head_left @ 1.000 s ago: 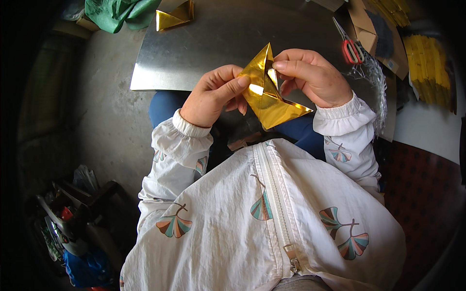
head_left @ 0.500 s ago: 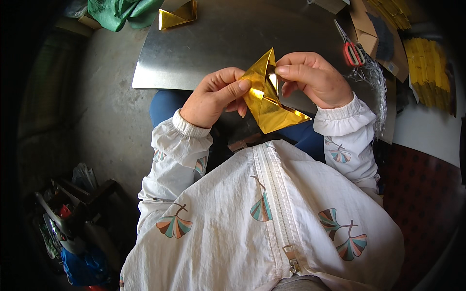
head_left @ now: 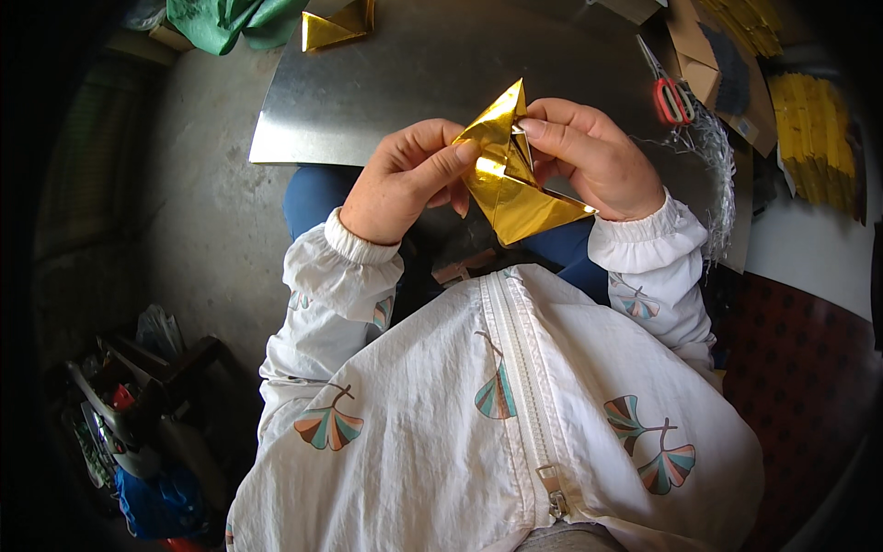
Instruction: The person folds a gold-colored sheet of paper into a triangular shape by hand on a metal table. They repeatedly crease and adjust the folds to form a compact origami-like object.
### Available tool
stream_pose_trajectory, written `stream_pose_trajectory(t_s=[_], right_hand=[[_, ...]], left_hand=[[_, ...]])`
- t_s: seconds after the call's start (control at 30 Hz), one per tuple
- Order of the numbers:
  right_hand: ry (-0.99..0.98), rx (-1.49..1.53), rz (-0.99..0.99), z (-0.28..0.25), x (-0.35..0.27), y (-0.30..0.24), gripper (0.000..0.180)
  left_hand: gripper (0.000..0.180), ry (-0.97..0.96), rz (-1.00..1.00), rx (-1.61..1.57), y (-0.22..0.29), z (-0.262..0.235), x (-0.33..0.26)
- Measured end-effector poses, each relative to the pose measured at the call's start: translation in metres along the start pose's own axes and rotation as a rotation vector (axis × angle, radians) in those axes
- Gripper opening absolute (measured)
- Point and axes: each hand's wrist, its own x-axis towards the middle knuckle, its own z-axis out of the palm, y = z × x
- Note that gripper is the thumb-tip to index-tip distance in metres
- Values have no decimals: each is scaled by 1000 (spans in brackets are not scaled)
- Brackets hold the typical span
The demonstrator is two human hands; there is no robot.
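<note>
A shiny gold foil paper (head_left: 524, 210), folded into a pointed shape with a hollow on its right side, is held up over my lap at the table's near edge. My left hand (head_left: 405, 179) pinches its left side, thumb on top and fingers underneath. At the upper right of the fold, my right hand (head_left: 593, 156) is closed with thumb and forefinger on the inner edge. The other right fingers are partly hidden behind the foil. Another folded gold paper piece (head_left: 338, 28) lies on the far left of the table.
The metal table (head_left: 414, 64) has a rounded left corner. Red-handled scissors (head_left: 670, 99) lie on its right, beside tangled clear plastic strips (head_left: 713, 166) and a cardboard box (head_left: 690, 51). Stacks of yellow-gold folded paper (head_left: 811, 138) sit farther right. Green cloth or plastic (head_left: 221, 23) is at the upper left.
The folded paper has shifted slightly upward and tilted, its hollow now narrower in view. My right hand has moved a little left and keeps its pinch on the edge.
</note>
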Motion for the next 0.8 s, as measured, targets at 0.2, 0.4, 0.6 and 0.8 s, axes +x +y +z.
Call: stream_pose_trajectory(t_s=[0.2,0.4,0.6,0.8], right_hand=[[56,64,33,10,-1,3,28],[85,74,42,14,-4,4,30],[41,55,9,17,-1,7,32],[40,110,-4,22,-3,12,30]], left_hand=[[26,14,18,-24,4,2,-2],[26,35,42,9,9,4,-5],[26,103,29,51,14,12,-7],[23,151,29,81,16,19,-4]])
